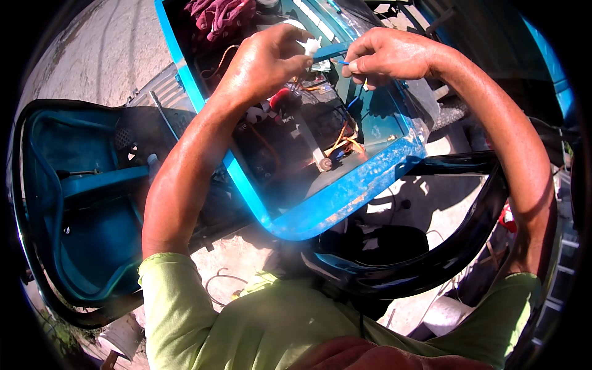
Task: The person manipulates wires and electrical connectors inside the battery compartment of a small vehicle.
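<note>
A bright blue metal box with an open top and rounded near corner [246,191] is lying slantwise below the forearms, its left wall running up and away and its near wall, scuffed and pale in patches, rising toward the right. Room for moving is spreading between the two forearms, above the near half of the box. Beyond the left wall, pale sunlit concrete ground [68,68] is showing.

A glossy black curved tube [425,271] is bending around in front of the near wall, between the box and the person's body. At the left, a dark blue moulded shell with a black rim [46,148] is standing beside the box. Inside the box, a crumpled pink-red cloth [219,18] is filling the far left corner, a small red-and-white object [280,97] is sitting under the left wrist, and a slanting metal bar with a round end [311,142] is crossing the middle. Loose orange and yellow wires [348,145] are tangling just right of that bar's end.

The left hand [265,58] is holding a small white plastic piece [311,46] at its fingertips, thumb and fingers standing close together over the far part of the box. The right hand [385,55] is pinching a thin blue wire [340,61] between thumb and finger, near the white piece, with a narrow gap separating the two hands.
</note>
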Demonstrator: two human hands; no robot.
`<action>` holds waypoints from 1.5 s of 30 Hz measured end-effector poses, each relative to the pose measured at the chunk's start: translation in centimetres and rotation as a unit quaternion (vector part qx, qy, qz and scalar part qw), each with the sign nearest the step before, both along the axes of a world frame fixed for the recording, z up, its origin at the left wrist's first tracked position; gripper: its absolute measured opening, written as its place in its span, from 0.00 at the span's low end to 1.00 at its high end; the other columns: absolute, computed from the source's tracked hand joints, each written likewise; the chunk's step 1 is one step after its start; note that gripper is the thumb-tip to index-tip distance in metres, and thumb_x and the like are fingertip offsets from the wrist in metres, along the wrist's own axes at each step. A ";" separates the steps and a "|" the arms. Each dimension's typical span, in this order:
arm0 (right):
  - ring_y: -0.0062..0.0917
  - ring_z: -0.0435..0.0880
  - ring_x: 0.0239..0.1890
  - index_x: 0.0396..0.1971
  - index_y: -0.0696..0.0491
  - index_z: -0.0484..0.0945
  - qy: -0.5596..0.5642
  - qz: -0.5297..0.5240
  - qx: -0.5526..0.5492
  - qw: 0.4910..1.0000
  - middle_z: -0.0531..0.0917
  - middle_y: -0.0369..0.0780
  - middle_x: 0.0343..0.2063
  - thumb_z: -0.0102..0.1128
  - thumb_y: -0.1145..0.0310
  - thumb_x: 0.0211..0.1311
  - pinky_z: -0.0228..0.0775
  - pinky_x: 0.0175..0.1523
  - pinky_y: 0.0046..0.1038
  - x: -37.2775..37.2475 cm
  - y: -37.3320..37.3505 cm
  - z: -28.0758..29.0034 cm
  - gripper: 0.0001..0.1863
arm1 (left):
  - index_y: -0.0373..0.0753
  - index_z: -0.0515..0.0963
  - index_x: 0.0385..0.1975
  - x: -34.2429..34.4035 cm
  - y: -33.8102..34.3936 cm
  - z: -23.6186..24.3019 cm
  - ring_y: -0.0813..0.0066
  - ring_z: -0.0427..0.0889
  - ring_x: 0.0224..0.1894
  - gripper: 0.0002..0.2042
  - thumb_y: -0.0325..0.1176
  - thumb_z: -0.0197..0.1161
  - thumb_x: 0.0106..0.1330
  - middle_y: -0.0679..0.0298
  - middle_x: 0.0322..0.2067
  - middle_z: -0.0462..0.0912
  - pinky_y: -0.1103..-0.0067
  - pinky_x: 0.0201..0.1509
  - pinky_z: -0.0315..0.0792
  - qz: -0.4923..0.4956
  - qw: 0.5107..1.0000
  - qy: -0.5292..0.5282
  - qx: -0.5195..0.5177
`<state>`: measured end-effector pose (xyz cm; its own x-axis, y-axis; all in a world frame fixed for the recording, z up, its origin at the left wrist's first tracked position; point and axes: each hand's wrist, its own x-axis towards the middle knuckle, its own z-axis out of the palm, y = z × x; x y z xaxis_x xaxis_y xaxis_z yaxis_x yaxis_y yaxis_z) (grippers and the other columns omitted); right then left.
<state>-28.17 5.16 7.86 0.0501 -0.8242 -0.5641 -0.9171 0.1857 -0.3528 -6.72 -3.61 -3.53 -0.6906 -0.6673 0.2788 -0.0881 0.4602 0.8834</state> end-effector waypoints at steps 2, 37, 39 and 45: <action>0.20 0.83 0.32 0.45 0.58 0.84 0.004 0.008 -0.002 1.000 0.84 0.35 0.30 0.58 0.58 0.75 0.77 0.40 0.26 -0.1 -0.1 -0.1 0.17 | 0.31 0.79 0.54 0.1 0.0 0.0 0.70 0.88 0.43 0.19 0.28 0.71 0.64 0.57 0.42 0.87 0.73 0.51 0.82 0.006 1.000 -0.004 -0.005; 0.18 0.85 0.32 0.35 0.54 0.83 -0.022 -0.010 -0.080 0.996 0.86 0.36 0.29 0.63 0.58 0.70 0.74 0.37 0.23 -0.8 0.0 -0.3 0.14 | 0.37 0.82 0.43 0.4 0.5 0.1 0.70 0.86 0.39 0.11 0.19 0.70 0.61 0.60 0.35 0.86 0.72 0.45 0.81 -0.035 0.987 -0.037 -0.155; 0.18 0.84 0.32 0.35 0.54 0.83 -0.022 -0.005 -0.079 0.997 0.86 0.36 0.29 0.64 0.59 0.69 0.74 0.37 0.24 -0.5 -0.1 -0.1 0.13 | 0.36 0.82 0.42 0.4 0.7 0.2 0.69 0.86 0.39 0.11 0.18 0.69 0.60 0.59 0.35 0.86 0.71 0.46 0.81 -0.034 0.987 -0.050 -0.150; 0.19 0.83 0.32 0.35 0.55 0.83 -0.022 0.000 -0.078 0.997 0.84 0.35 0.28 0.65 0.61 0.66 0.74 0.39 0.27 0.1 0.0 0.0 0.11 | 0.36 0.82 0.41 0.3 0.8 0.3 0.66 0.87 0.39 0.11 0.18 0.70 0.59 0.58 0.34 0.86 0.70 0.47 0.81 -0.048 0.985 -0.060 -0.155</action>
